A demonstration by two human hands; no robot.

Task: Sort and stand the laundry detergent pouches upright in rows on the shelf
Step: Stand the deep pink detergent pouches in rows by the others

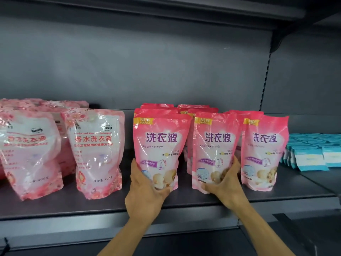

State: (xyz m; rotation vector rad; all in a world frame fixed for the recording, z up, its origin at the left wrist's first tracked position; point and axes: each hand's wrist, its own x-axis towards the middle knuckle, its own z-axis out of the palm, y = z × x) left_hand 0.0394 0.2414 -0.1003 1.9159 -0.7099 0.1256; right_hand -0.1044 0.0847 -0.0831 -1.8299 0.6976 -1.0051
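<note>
Glossy pink pouches upright on grey metal shelf (184, 202); left hand (145, 189) grips left pouch (160, 145), right hand (226, 183) grips middle pouch (215, 143), fingers curled round bases.

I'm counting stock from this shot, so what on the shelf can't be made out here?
Head view only:
- Rear pink pouches: hidden behind the front row, count unclear.
- Leftmost floral pouch: cut by the left edge, print blurred by glare.
- Blue packs: cut by the right edge, labels too small.
</note>
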